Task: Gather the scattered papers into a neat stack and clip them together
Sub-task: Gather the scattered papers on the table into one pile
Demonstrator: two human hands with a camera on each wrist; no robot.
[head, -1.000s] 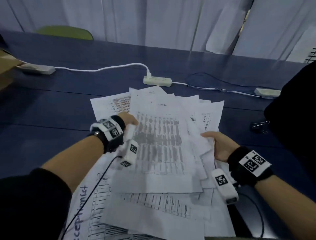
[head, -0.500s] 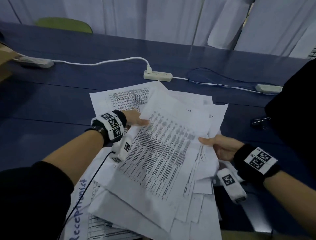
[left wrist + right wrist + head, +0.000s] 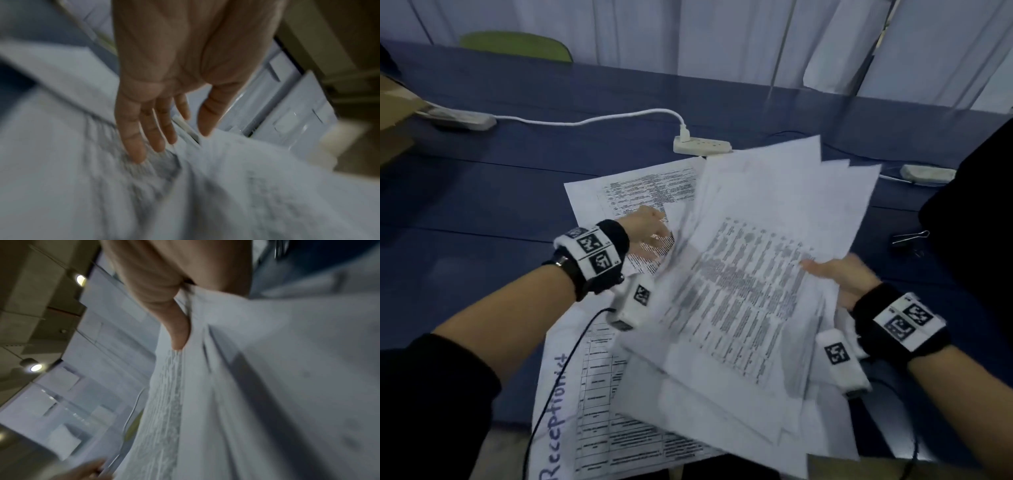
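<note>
My right hand [image 3: 839, 277] grips a loose bundle of printed papers [image 3: 756, 274] by its right edge and holds it tilted above the blue table [image 3: 482, 205]. In the right wrist view the thumb [image 3: 179, 334] presses on the bundle [image 3: 267, 369]. My left hand [image 3: 650, 233] reaches past the bundle's left edge, fingers straight, fingertips [image 3: 139, 155] touching a printed sheet [image 3: 640, 188] that lies flat. A large sheet with handwriting [image 3: 592, 394] lies under the bundle. A black binder clip [image 3: 909, 236] sits on the table to the right.
A white power strip [image 3: 702, 145] and its cable lie just beyond the papers. Other strips lie at far left [image 3: 462, 120] and right [image 3: 928, 173]. A cardboard box [image 3: 393, 120] is at the left edge, a dark bulk [image 3: 979, 222] at the right.
The right hand has lifted the bundle and swung it up and to the right. The left hand has left the bundle's edge and reached forward onto the flat sheet.
</note>
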